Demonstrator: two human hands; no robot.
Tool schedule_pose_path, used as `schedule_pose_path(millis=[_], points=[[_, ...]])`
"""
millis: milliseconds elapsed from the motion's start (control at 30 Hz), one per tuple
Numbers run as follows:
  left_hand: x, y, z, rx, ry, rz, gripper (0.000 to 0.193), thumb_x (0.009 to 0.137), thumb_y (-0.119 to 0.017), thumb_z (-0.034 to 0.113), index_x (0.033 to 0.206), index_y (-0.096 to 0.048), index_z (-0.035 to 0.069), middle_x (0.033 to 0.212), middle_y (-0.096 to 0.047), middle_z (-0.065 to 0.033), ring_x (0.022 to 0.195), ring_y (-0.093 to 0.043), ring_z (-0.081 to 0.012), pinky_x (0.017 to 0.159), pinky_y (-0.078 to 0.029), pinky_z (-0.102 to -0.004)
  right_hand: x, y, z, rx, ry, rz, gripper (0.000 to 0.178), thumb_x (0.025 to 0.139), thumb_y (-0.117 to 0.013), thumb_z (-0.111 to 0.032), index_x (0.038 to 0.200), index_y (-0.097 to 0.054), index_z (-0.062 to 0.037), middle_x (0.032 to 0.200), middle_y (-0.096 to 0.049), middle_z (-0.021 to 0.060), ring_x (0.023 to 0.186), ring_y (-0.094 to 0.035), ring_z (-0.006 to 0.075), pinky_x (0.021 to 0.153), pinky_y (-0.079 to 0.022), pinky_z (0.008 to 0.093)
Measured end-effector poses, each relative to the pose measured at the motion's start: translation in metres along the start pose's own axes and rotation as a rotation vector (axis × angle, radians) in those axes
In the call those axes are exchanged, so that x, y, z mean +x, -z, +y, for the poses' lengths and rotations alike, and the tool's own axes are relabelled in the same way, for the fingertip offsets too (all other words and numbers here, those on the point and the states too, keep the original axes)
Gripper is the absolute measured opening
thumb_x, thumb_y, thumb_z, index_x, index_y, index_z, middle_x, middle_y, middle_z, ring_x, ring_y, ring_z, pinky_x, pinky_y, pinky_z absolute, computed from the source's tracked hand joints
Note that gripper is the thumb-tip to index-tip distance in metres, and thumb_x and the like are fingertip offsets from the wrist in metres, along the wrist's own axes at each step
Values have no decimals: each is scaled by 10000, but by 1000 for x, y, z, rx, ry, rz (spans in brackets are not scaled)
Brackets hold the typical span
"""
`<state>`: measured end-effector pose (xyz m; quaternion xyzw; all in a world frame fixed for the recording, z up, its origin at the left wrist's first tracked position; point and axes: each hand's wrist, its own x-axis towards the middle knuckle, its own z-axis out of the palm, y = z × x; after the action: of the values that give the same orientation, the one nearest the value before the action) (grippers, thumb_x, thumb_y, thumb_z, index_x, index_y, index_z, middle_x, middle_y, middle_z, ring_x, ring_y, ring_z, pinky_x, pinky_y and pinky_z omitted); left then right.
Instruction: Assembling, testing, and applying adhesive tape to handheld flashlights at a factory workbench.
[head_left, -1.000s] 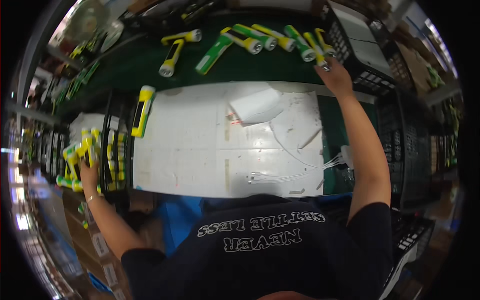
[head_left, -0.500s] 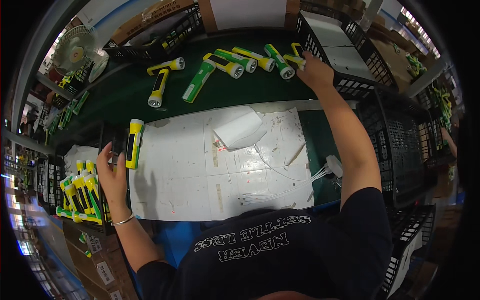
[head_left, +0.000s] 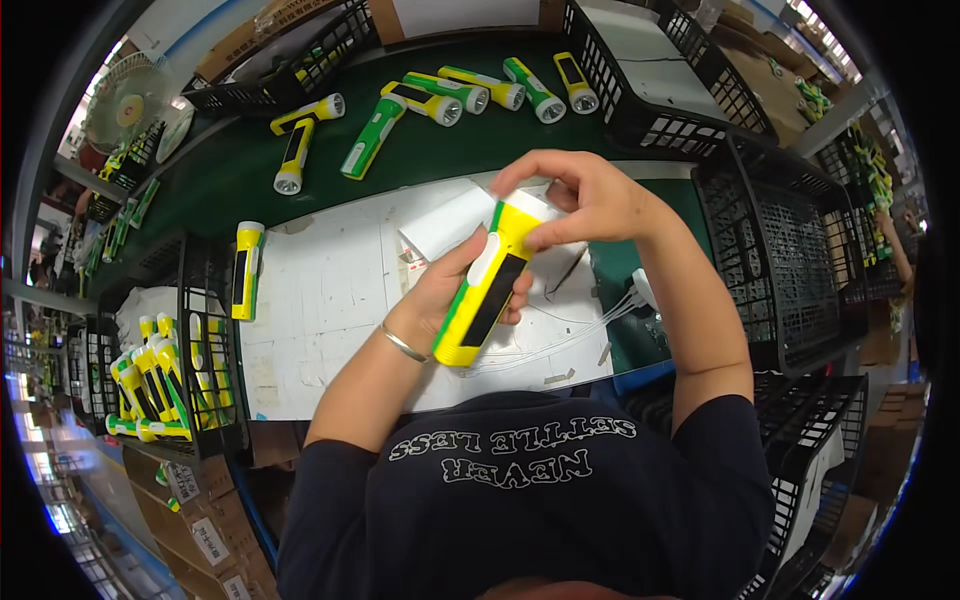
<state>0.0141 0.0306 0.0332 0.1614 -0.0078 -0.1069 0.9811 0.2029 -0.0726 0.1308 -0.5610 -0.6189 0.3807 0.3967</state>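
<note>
A yellow and green flashlight (head_left: 480, 305) with a dark strip along its side slants in front of my chest, head end up and away. My left hand (head_left: 437, 290) is wrapped round its body from behind, with fingertips showing on the far side. At the white head end, my right hand (head_left: 608, 205) curls its thumb and fingers about the head. Beneath them lies a white board (head_left: 320, 340) with a sheet of white paper (head_left: 445, 220) on it. Another flashlight (head_left: 246, 270) stays on the board's left edge.
Several flashlights (head_left: 375, 135) lie across the green bench (head_left: 220, 165) at the back. A black crate (head_left: 215, 440) full of flashlights is at the left; black crates (head_left: 790, 260) stand at the right. White cables (head_left: 600, 315) run over the board's right side.
My right hand has come back from the far right of the bench with a flashlight. My left hand has moved right from beside the left crate and now grips its body.
</note>
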Motion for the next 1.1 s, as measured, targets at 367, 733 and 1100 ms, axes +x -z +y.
schedule_pose_path(millis=[367,733,1100], points=[[-15,9,-11,116,-271,638,505,910,-460,487,1184,-470,64,1032,-564,-158,900,-596,-271,809,-519,-444,-40,-53,48,149,-219,137,285,844,-631,-138,1094,-576,-14,967,-606,43,772,-541,49,656,-447,192],[-6,16,-13,254,-359,628,415,931,-442,465,1065,-480,74,805,-573,-98,623,-569,-169,548,-513,-313,-60,-89,57,205,-257,117,221,856,-619,-236,944,-593,-35,769,-575,8,699,-519,68,626,-427,234],[-10,1,-24,577,-448,650,374,960,-416,390,1106,-448,47,857,-579,-99,687,-580,-152,593,-517,-291,-43,-114,21,-796,146,362,147,846,-546,-230,807,-584,-92,709,-564,53,563,-586,256,476,-462,350]])
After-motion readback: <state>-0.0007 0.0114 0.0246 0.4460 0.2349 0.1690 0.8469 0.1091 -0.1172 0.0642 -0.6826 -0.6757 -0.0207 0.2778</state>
